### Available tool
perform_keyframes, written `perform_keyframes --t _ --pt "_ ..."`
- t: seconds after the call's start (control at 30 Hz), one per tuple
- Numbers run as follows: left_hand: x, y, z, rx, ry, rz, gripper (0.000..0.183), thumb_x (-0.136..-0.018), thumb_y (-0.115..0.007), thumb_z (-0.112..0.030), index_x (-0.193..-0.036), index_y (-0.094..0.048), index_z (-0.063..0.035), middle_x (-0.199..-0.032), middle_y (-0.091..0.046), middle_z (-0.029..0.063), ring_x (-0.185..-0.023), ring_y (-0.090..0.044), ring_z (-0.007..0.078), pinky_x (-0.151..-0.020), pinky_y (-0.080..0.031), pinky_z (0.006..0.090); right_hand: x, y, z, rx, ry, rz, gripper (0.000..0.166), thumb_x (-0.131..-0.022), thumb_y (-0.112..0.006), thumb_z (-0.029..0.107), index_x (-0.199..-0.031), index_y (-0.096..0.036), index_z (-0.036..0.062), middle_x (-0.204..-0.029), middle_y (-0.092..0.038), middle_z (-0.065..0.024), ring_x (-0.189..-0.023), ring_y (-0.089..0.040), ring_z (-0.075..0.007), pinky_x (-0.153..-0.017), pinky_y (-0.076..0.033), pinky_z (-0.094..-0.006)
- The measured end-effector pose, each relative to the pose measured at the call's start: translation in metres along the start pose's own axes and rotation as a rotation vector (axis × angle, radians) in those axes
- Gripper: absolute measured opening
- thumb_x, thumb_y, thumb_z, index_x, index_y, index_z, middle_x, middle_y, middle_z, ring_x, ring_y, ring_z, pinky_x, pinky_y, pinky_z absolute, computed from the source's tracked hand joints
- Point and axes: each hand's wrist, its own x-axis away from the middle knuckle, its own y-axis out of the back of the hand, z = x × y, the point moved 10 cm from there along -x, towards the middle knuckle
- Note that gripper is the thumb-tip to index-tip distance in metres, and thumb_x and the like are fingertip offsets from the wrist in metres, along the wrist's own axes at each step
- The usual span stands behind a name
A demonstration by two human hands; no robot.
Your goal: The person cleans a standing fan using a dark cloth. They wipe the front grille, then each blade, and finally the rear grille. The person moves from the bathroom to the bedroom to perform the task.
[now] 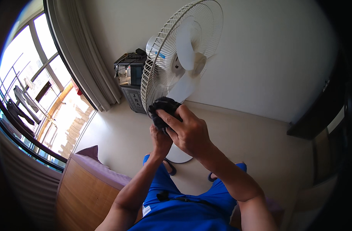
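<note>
My right hand (189,130) grips a bunched black cloth (164,111), held against the lower edge of a fan's wire grille (164,37). Just below the cloth is my left hand (161,141), fingers curled near the grille's bottom rim. The cloth and my right hand hide what the left fingers hold. The standing fan is tilted in my view, its pale blades (185,43) showing with no wires across them. Behind my hands, its round white base (178,154) rests on the floor between my feet.
A black speaker cabinet (134,96) with cables on top stands behind the fan. At left are a grey curtain (78,52), a glass door and hanging laundry (26,98). A wooden panel (83,196) with purple fabric stands near my left arm. Dark furniture (314,115) is at right.
</note>
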Motion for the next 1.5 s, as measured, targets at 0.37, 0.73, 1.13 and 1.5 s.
perform_keyframes --t 0.37,0.73,1.13,1.5 --pt "-0.009 -0.013 -0.006 -0.021 0.178 0.027 0.013 -0.095 -0.060 -0.011 -0.098 -0.068 -0.0015 -0.065 -0.060 0.0152 -0.059 -0.059 0.0212 -0.057 -0.045 0.0371 0.020 0.082 -0.057 -0.277 -0.345 -0.330 0.035 -0.080 -0.065 -0.003 -0.115 -0.066 0.0010 -0.087 -0.057 -0.0100 -0.076 -0.062 -0.0238 -0.069 -0.052 -0.0330" --pt "0.010 -0.017 -0.023 -0.234 -0.145 -0.100 0.017 -0.086 -0.062 -0.010 -0.101 -0.060 -0.0029 -0.081 -0.064 0.0167 -0.078 -0.063 0.0369 -0.068 -0.047 0.0470 -0.012 0.010 0.017 0.054 0.041 -0.037 0.051 -0.070 -0.077 0.007 -0.120 -0.068 0.0116 -0.085 -0.050 -0.0067 -0.067 -0.058 -0.0210 -0.056 -0.050 -0.0348" --pt "-0.008 -0.011 -0.017 -0.076 0.043 -0.003 0.017 -0.096 -0.060 -0.011 -0.110 -0.066 -0.0030 -0.071 -0.063 0.0179 -0.064 -0.063 0.0340 -0.058 -0.046 0.0435 -0.019 0.064 -0.104 0.050 -0.275 -0.331 0.030 -0.080 -0.062 0.000 -0.109 -0.069 0.0049 -0.082 -0.057 -0.0130 -0.072 -0.061 -0.0301 -0.067 -0.052 -0.0402" --pt "0.004 -0.017 0.001 -0.126 0.009 -0.030 0.015 -0.095 -0.059 -0.012 -0.100 -0.065 0.0004 -0.076 -0.064 0.0211 -0.069 -0.064 0.0394 -0.061 -0.047 0.0461 -0.035 0.004 -0.061 0.108 -0.036 -0.041 0.040 -0.080 -0.070 0.004 -0.120 -0.066 0.0078 -0.088 -0.051 -0.0089 -0.070 -0.061 -0.0253 -0.062 -0.053 -0.0375"
